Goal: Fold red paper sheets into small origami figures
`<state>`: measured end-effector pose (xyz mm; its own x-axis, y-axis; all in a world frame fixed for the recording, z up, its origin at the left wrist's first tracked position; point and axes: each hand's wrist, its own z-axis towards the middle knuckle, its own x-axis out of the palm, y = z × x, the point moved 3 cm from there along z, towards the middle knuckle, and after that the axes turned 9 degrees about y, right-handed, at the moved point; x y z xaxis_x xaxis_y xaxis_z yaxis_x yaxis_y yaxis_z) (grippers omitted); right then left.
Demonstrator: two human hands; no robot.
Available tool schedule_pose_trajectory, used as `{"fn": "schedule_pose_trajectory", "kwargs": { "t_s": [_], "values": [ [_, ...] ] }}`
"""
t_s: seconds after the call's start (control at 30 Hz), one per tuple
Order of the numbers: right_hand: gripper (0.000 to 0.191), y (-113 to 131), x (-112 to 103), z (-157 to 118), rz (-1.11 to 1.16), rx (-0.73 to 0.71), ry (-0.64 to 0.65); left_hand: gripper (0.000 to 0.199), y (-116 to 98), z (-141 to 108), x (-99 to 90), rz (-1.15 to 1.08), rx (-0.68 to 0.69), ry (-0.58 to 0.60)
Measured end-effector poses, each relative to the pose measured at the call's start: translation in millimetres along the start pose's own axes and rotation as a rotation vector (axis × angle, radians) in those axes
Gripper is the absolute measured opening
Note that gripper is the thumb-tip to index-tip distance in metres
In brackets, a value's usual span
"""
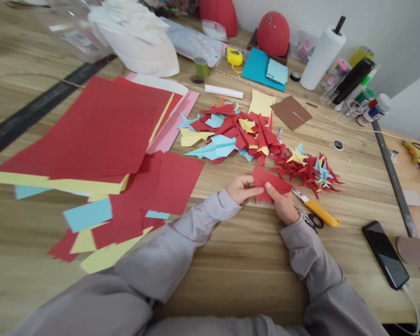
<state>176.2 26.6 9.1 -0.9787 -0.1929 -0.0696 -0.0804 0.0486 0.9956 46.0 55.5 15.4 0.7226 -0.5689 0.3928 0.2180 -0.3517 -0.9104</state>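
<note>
A small folded piece of red paper (269,177) is held between my two hands. My left hand (243,189) pinches its left side, thumb in front. At its right side, my right hand (282,200) grips it with the thumb pressed on the face; some of those fingers are hidden behind. Just beyond lies a heap of folded red, blue and yellow paper shapes (227,130), with a second heap of spiky folded paper stars (315,168) to the right. A yellow utility knife (322,213) and dark-handled scissors (313,220) lie beside my right wrist.
Large red sheets (91,126) and smaller cut pieces (93,214) cover the table's left. A phone (385,254) with a cable lies at the right. Along the back stand a white roll (324,56), bottles (374,109), a yellow tape measure (234,57) and a red dome (273,32).
</note>
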Motion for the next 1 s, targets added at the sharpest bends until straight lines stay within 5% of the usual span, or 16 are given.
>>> {"fn": "schedule_pose_trajectory", "kwargs": {
  "t_s": [0.6,0.77,1.0],
  "values": [
    [0.034,7.2,1.2,-1.2,-0.046,-0.060,0.002,0.040,6.5,-0.9,-3.8,-0.048,-0.059,-0.109],
    [0.040,3.3,-1.5,0.1,-0.022,-0.054,-0.045,0.035,11.2,0.0,-5.0,-0.127,-0.016,-0.191],
    [0.040,1.6,-2.2,0.3,-0.060,-0.058,-0.020,0.045,8.2,-0.5,-1.3,-0.129,0.068,-0.155]
  ]
}}
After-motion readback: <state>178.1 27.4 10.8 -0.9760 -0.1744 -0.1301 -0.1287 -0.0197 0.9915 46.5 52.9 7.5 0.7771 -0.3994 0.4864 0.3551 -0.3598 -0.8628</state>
